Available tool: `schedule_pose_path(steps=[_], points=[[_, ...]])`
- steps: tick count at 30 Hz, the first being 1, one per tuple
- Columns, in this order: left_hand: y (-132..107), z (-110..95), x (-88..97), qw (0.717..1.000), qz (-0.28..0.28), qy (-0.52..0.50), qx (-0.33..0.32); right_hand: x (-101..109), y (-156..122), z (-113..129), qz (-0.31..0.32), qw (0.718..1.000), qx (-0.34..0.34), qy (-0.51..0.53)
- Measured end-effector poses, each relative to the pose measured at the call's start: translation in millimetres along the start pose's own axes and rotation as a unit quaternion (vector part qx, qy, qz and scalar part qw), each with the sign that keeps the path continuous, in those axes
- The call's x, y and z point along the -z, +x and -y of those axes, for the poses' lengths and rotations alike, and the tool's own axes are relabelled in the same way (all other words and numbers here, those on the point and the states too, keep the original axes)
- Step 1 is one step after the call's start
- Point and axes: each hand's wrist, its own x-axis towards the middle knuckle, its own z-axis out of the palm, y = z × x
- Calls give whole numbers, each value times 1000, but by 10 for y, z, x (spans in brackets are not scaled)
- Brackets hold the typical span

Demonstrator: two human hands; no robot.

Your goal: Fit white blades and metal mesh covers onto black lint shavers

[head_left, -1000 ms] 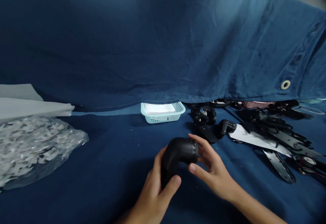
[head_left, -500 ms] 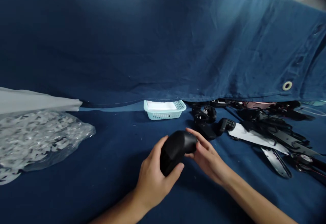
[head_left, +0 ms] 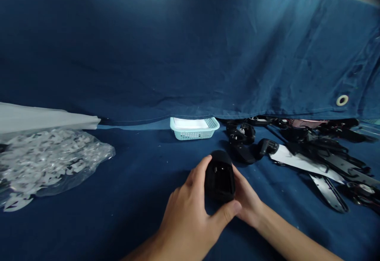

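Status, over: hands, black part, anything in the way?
Left hand grips black part, opening showing. Right hand at its right side, partly hidden. Nothing blocking; loose black pieces beyond, rightward.

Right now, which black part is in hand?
The black part gripped in the left hand, right hand against it; other black parts lie untouched to the right.

Black part (head_left: 219, 178) now apparently hollow-side up

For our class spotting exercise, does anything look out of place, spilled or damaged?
The heap of parts on the right looks untidy, overlapping at odd angles, while white pieces on the left sit in a clear bag. No damage is plain.
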Motion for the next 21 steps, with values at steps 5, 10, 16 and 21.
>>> schedule_pose_path(steps=[5,10,16,21], points=[[37,31,20,1000,1,8,12,8,35,-18,8,1000,-10,6],[28,35,27,1000,-6,4,9,-15,15,-7,5,1000,-8,-15],[19,81,41,1000,-22,-10,-6,5,34,66,-2,998,24,-57],[79,148,57,997,12,-56,49,20,37,221,-37,985,114,-123]])
